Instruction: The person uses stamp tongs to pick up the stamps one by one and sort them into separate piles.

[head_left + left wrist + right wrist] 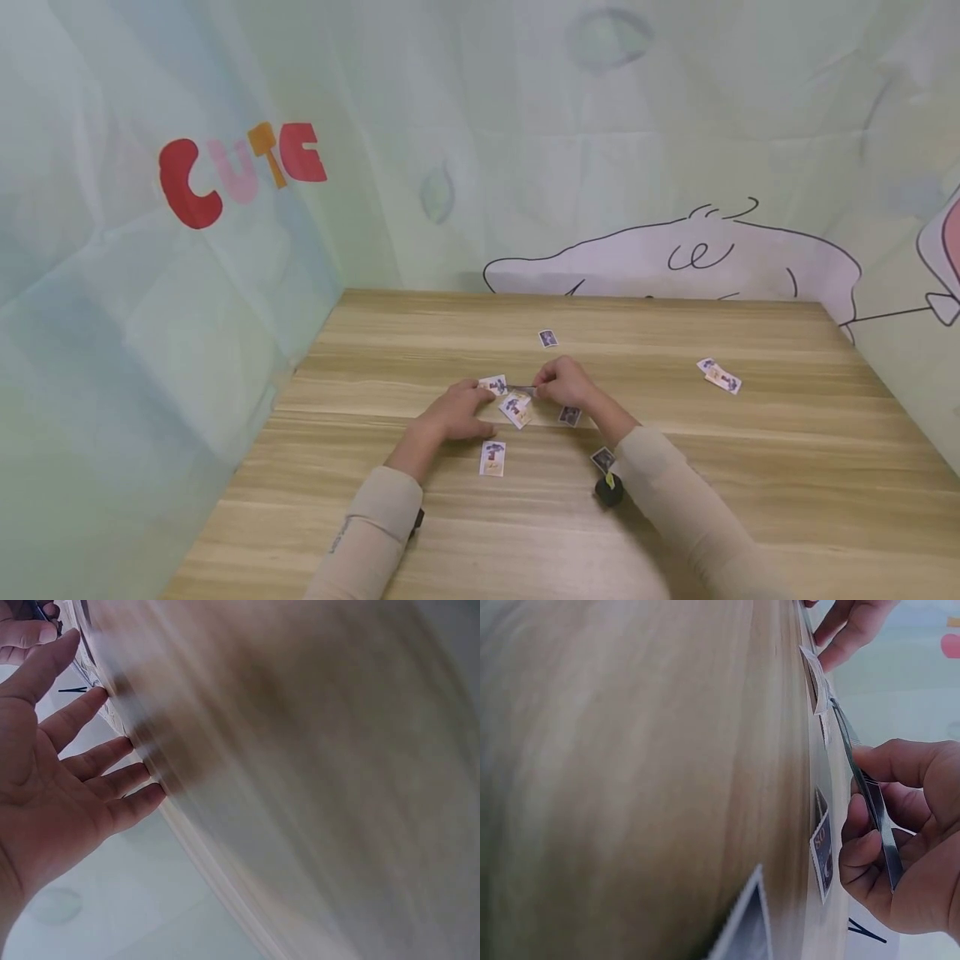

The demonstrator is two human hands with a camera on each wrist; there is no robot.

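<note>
My right hand (567, 382) holds metal tweezers (883, 832) between thumb and fingers, their tips pointing left. At those tips is a light stamp (815, 679), raised at an angle in the right wrist view. In the head view it overlaps another pale printed stamp (515, 412). My left hand (454, 413) is spread palm down, its fingertips on the wooden table (360, 358). Its index finger reaches a stamp (497, 384) beside the pair. One more light stamp (492, 459) lies just in front of the left hand. Beneath the right hand lies a dark stamp (570, 416).
Another dark stamp (548, 338) lies farther back. Two overlapping stamps (723, 380) are at the right. By the right sleeve (660, 467) are a dark stamp (602, 459) and a black round object (609, 492). Printed cloth walls (420, 150) border the table.
</note>
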